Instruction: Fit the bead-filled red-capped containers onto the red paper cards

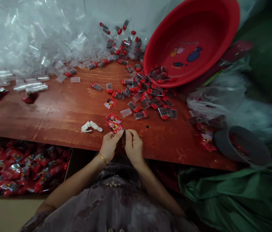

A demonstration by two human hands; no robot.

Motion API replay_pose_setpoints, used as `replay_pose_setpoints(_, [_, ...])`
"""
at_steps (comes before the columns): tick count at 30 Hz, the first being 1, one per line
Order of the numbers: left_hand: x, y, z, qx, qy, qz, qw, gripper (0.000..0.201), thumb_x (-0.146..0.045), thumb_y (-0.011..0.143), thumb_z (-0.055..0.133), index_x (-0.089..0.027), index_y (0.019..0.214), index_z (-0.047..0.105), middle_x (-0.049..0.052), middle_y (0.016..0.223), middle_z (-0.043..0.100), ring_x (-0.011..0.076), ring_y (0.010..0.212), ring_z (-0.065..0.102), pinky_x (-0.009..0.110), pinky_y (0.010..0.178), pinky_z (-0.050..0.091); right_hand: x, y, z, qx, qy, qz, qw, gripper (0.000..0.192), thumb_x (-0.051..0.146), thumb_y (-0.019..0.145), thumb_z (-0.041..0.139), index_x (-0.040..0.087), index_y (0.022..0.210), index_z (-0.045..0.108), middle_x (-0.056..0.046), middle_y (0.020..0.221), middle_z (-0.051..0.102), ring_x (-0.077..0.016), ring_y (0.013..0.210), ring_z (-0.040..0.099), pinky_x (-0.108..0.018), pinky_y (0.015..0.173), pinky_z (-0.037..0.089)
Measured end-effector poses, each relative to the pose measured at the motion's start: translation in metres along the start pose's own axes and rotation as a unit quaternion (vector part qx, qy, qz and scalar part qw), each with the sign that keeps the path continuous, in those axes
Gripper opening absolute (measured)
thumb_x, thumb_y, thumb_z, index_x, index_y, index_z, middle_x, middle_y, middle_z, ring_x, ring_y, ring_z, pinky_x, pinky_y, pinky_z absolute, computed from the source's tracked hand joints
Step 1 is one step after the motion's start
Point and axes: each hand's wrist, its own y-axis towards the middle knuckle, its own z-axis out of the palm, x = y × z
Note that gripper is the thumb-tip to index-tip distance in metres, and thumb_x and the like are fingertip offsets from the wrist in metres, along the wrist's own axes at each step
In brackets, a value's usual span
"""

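Both my hands meet at the front edge of the wooden table, fingers closed. My left hand (109, 145), with a yellow bangle at the wrist, pinches a small red printed packet (114, 127) that sticks out past its fingertips. Something small and dark lies between the thumbs; my right hand (134, 146) is closed on it, and its kind is mostly hidden. Just beyond lie another red printed packet (113, 118) and a red printed piece (110, 103). A crumpled white piece (91, 126) rests left of my hands.
Clear plastic sleeves (41, 38) heap at the back left. Small red-capped containers with dark contents (145, 101) spread before a tilted red basin (232, 19). A box (71, 164) of red packets stands lower left. At right are a grey bowl (225, 145) and plastic bags (232, 103).
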Motion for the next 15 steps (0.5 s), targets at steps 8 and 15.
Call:
replay_pose_setpoints(8, [-0.013, 0.0, 0.001, 0.013, 0.036, 0.009, 0.999, 0.037, -0.039, 0.052, 0.081, -0.013, 0.076, 0.069, 0.004, 0.063, 0.068, 0.0139, 0.056, 0.062, 0.024, 0.055, 0.048, 0.001, -0.011, 0.002, 0.068, 0.11, 0.069, 0.989, 0.026, 0.042, 0.09, 0.04, 0.021, 0.084, 0.053, 0.003, 0.059, 0.053, -0.0105, 0.048, 0.049, -0.023, 0.047, 0.041])
replay_pose_setpoints(15, [-0.016, -0.006, 0.005, 0.116, 0.126, -0.067, 0.983, 0.045, -0.05, 0.06, 0.074, -0.013, 0.083, 0.066, -0.003, 0.039, 0.051, 0.0133, 0.029, 0.049, 0.021, 0.028, 0.032, 0.0, -0.011, 0.005, 0.099, 0.264, 0.189, 0.941, 0.035, 0.054, 0.087, 0.04, 0.021, 0.085, 0.052, 0.008, 0.054, 0.044, -0.0057, 0.034, 0.034, -0.019, 0.033, 0.032])
